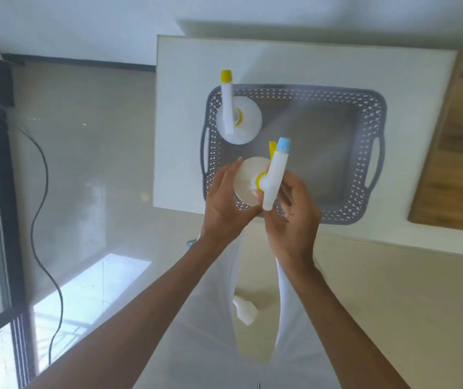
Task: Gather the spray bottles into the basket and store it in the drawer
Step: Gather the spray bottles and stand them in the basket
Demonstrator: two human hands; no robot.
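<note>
A grey perforated basket (365, 153) with side handles sits on a white countertop (185, 80). One white spray bottle with a yellow nozzle (238, 119) stands upright in the basket's far left corner. Over the near left corner, both hands hold a second white bottle (248, 178) with a yellow collar. My left hand (224, 203) cups its round body. My right hand (295, 217) grips a white spray head with a blue tip (276, 169). A yellow tip shows just behind the blue one; I cannot tell whether it belongs to another bottle.
A wooden board (455, 153) lies on the counter to the right of the basket. A white object (243, 313) lies on the floor between my legs. A black cable (42, 192) snakes across the tiled floor on the left, beside a dark-framed glass door (0, 220).
</note>
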